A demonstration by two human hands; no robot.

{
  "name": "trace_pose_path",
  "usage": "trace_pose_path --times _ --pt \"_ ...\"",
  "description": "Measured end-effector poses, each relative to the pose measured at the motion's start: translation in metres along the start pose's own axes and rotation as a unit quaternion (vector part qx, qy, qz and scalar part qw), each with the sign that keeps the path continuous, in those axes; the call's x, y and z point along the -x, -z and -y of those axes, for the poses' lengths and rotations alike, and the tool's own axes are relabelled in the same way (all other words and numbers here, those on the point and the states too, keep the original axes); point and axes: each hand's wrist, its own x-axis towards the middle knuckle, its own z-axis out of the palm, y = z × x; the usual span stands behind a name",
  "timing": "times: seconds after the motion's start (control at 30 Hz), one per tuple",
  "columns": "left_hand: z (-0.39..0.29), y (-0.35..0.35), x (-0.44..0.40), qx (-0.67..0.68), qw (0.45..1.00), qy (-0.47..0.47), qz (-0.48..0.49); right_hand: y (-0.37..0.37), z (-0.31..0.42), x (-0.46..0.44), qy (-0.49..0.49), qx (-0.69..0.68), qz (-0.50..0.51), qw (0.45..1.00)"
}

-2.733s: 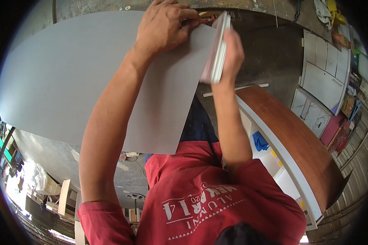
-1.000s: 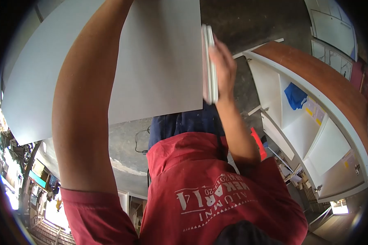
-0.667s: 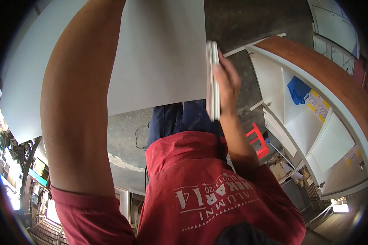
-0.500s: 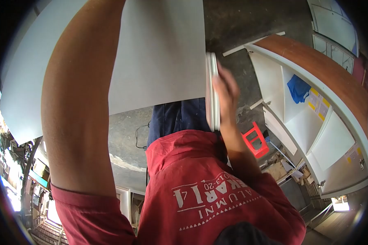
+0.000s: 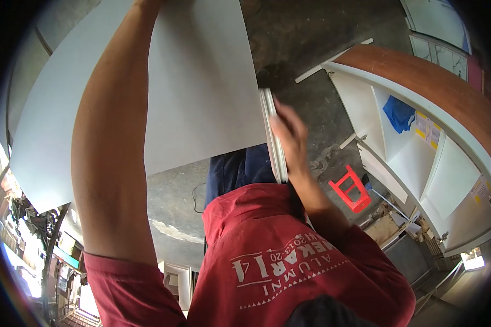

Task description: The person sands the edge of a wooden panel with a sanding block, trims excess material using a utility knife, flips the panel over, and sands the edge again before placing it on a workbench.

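A large pale grey panel (image 5: 202, 92) spreads across the upper left, its near edge above my dark trousers. My left forearm reaches over it; the left hand itself is cut off by the top of the view. My right hand (image 5: 290, 136) is closed on a long block with layered white edges (image 5: 273, 133). The block lies along the panel's right edge, at the near corner, and its lower end extends past that corner. The thumb and fingers are on the block's right side; its other side is mostly hidden.
On the right lies a white cabinet with a brown side (image 5: 420, 82), a blue cloth (image 5: 399, 114) inside. A red stool (image 5: 351, 189) stands on the floor between my right arm and the cabinet. A cable (image 5: 196, 199) lies below the panel. White doors (image 5: 439, 22) are at the upper right.
My right hand and the block have moved down along the panel's edge, toward my body. The view has shifted, my left hand has left it at the top, and the red stool has come into sight.
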Motion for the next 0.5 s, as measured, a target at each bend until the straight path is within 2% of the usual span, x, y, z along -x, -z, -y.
trace_pose_path --times 0.03,0.07,0.1,0.2,0.23,0.27,0.37,0.47,0.5 --pt "0.000 0.000 -0.002 -0.008 1.000 0.009 0.010 0.008 -0.010 0.022 -0.072 -0.047 -0.011 0.996" --pt "0.000 0.000 -0.002 -0.016 0.999 0.019 0.021 0.006 -0.010 0.016 -0.072 -0.050 -0.011 0.996" --pt "0.000 0.000 -0.001 -0.017 0.999 0.015 0.023 -0.001 -0.004 0.001 -0.021 -0.025 -0.011 0.999" --pt "-0.007 0.004 -0.002 -0.026 1.000 0.004 0.017 -0.035 0.035 -0.090 0.002 -0.066 -0.022 0.998" --pt "-0.010 0.005 0.000 -0.033 0.999 0.015 0.021 -0.044 0.050 -0.128 0.009 -0.081 0.003 0.997" --pt "-0.011 0.005 0.000 -0.040 0.998 0.027 0.026 -0.046 0.052 -0.135 0.016 -0.088 0.002 0.996" --pt "0.009 -0.005 -0.002 -0.074 0.997 -0.001 0.012 -0.044 0.058 -0.125 0.027 -0.079 -0.002 0.997" --pt "0.019 -0.009 -0.008 -0.121 0.993 -0.011 -0.004 -0.033 0.015 -0.083 0.073 -0.063 -0.035 0.995" --pt "0.018 -0.010 -0.008 -0.112 0.994 -0.016 -0.001 -0.039 0.029 -0.098 0.052 -0.071 -0.021 0.996"
